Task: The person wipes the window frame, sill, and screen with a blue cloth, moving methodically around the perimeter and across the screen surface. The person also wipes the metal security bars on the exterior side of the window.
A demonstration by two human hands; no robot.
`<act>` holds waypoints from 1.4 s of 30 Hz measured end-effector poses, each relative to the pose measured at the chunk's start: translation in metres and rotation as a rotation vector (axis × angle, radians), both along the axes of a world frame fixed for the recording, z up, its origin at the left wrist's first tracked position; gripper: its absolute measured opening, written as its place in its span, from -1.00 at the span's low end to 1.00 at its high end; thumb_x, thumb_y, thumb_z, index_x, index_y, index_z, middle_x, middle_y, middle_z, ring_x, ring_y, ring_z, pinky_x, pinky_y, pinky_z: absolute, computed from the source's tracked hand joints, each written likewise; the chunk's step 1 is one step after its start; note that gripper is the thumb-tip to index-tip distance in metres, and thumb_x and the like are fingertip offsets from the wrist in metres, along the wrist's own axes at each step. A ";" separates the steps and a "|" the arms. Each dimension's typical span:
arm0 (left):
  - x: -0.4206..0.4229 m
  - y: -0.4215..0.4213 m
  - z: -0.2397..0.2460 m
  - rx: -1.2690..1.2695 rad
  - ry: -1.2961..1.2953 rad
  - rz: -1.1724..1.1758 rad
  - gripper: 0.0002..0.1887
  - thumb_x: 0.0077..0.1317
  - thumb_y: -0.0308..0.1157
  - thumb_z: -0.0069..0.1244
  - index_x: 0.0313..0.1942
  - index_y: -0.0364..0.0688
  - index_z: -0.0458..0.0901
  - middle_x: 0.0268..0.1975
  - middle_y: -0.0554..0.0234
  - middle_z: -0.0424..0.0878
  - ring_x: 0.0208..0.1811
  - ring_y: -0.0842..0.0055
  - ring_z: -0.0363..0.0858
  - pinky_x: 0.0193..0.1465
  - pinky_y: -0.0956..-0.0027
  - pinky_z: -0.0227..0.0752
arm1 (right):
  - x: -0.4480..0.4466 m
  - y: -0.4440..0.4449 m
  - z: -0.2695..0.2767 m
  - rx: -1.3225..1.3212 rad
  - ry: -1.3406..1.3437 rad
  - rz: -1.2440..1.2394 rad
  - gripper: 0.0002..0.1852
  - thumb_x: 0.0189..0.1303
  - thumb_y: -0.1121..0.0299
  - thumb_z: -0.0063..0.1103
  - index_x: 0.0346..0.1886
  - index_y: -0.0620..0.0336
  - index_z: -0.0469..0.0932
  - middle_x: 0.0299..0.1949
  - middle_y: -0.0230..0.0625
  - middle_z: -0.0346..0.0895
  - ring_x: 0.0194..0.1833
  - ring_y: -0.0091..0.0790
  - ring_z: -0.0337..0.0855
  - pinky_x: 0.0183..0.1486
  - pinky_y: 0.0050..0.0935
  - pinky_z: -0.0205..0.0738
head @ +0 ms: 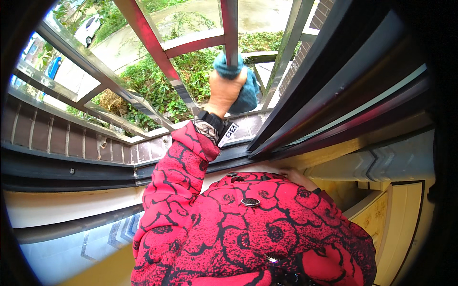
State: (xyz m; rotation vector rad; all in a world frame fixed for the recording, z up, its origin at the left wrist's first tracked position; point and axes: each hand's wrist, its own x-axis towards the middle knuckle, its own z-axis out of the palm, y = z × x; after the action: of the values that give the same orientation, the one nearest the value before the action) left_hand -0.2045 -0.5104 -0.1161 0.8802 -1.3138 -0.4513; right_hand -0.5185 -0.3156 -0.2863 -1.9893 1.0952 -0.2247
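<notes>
My left hand is closed around a blue-green cloth, reaching out through the window. The cloth is wrapped about the lower part of an upright metal bar of the window grille. A black band with a white printed tag circles my left wrist. My right hand is low, by the inner window sill. My red and black patterned jacket hides part of that hand, so its fingers cannot be made out well.
The dark window frame and sash stand close on the right. More grille bars slant across the left. Brown tiles form the outer ledge. Curtains hang at both sides, with a cream cabinet at right. Plants grow outside.
</notes>
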 end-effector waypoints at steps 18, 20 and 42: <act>0.017 0.002 -0.158 0.569 -0.462 -0.104 -0.59 -0.03 -0.07 0.32 -0.19 -0.06 0.71 -0.27 0.06 0.73 -0.19 0.18 0.70 -0.08 0.21 0.55 | 0.008 0.004 0.016 0.035 0.039 -0.068 -0.81 0.12 0.40 0.12 -0.23 0.29 0.55 -0.35 0.05 0.56 -0.31 0.00 0.60 -0.18 -0.25 0.47; 0.023 0.005 -0.156 0.731 -0.787 -0.026 -0.54 -0.07 -0.04 0.34 -0.17 -0.06 0.72 -0.25 0.01 0.73 -0.18 0.16 0.70 -0.07 0.21 0.55 | 0.007 0.003 0.014 0.006 0.061 -0.053 -0.80 0.13 0.38 0.11 -0.22 0.28 0.55 -0.34 0.05 0.58 -0.29 0.02 0.61 -0.16 -0.23 0.47; 0.012 0.013 0.065 -0.012 0.076 -0.116 -0.78 0.13 -0.33 0.29 -0.37 -0.28 0.66 -0.41 0.23 0.71 -0.39 0.51 0.64 -0.27 0.39 0.49 | -0.010 -0.002 -0.044 0.082 -0.070 -0.086 -0.76 0.18 0.30 0.09 -0.20 0.26 0.57 -0.25 0.05 0.59 -0.20 0.00 0.63 -0.10 -0.25 0.46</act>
State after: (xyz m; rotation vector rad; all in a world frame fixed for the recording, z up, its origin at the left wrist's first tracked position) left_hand -0.1924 -0.4973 -0.0514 0.7724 -1.3005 -0.5617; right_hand -0.5282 -0.3176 -0.3307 -1.8504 1.1282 -0.2874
